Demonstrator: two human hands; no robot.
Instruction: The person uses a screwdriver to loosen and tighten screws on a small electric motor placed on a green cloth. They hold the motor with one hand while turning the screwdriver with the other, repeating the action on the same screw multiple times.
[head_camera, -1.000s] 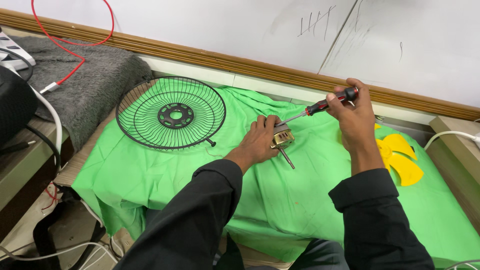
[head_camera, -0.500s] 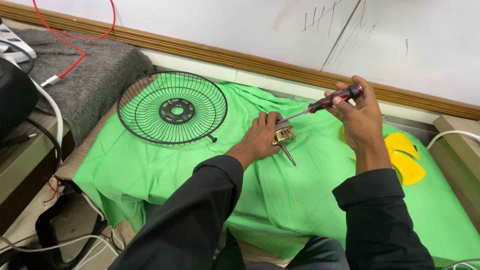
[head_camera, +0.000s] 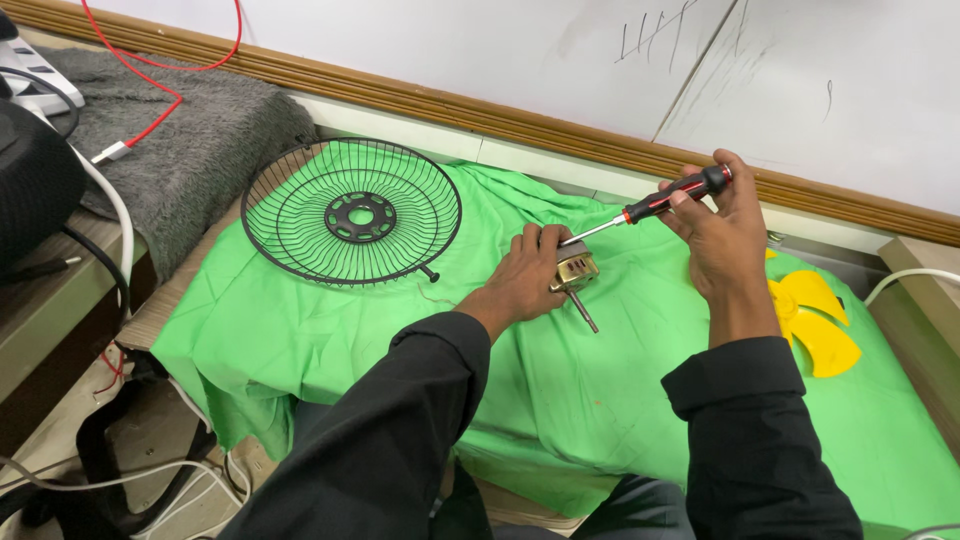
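Holding the small motor (head_camera: 574, 272) down on the green cloth (head_camera: 330, 340), the left hand (head_camera: 528, 278) steadies it; the right hand (head_camera: 722, 232) grips a screwdriver (head_camera: 655, 206), tip at the motor's top. Fan guard (head_camera: 350, 212) and yellow blade (head_camera: 815, 320) already lie detached; the motor's screws seem unfinished.

White wall (head_camera: 480, 50), brown wooden trim (head_camera: 420, 100) below

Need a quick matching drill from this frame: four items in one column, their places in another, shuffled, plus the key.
1. screwdriver
2. fan motor
3. wire fan guard
4. yellow fan blade

A. on the green cloth, left of both hands
B. gripped by the right hand
C. lying beyond the right wrist
D. steadied under the left hand

Pairs: 1-B, 2-D, 3-A, 4-C
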